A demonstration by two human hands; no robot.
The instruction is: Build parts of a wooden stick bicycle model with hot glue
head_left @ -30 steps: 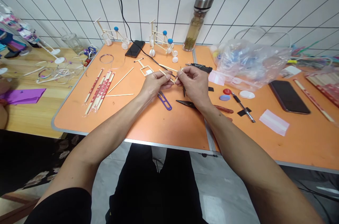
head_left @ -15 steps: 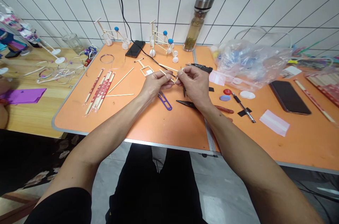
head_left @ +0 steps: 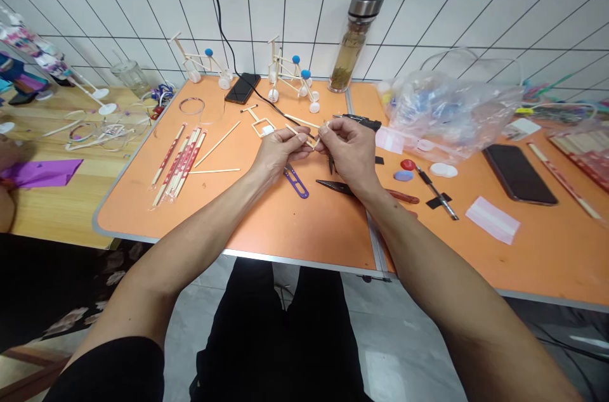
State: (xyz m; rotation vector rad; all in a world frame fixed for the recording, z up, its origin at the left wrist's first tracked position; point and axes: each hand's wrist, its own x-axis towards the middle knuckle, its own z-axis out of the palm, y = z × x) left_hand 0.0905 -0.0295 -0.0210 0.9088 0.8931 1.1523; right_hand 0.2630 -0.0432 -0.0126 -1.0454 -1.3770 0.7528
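Left hand (head_left: 280,149): fingers and thumb closed in a pinch on a few thin wooden sticks (head_left: 303,138). Right hand (head_left: 347,148): also closed, fingertips on the right end of the same sticks. Hands almost touching, raised over the orange counter (head_left: 295,224). Fingers partly hide how the sticks join.

Just left of the hands, lying on the counter: a small rectangular stick frame (head_left: 261,124). Below the hands: a purple clip (head_left: 295,181). Under the right wrist: a black pointed tool (head_left: 335,185). Just beyond the right hand: a black-handled tool (head_left: 361,121).

Farther left: chopsticks in red-printed wrappers (head_left: 178,161), with loose sticks (head_left: 216,143) beside them.

Back edge, near the tiled wall: two stick models with white wheels and blue balls (head_left: 290,69), a black phone (head_left: 242,88) between them, and a glass bottle with a steel cap (head_left: 354,40).

Right side: a crumpled clear plastic bag (head_left: 451,116), then a second phone (head_left: 521,183).
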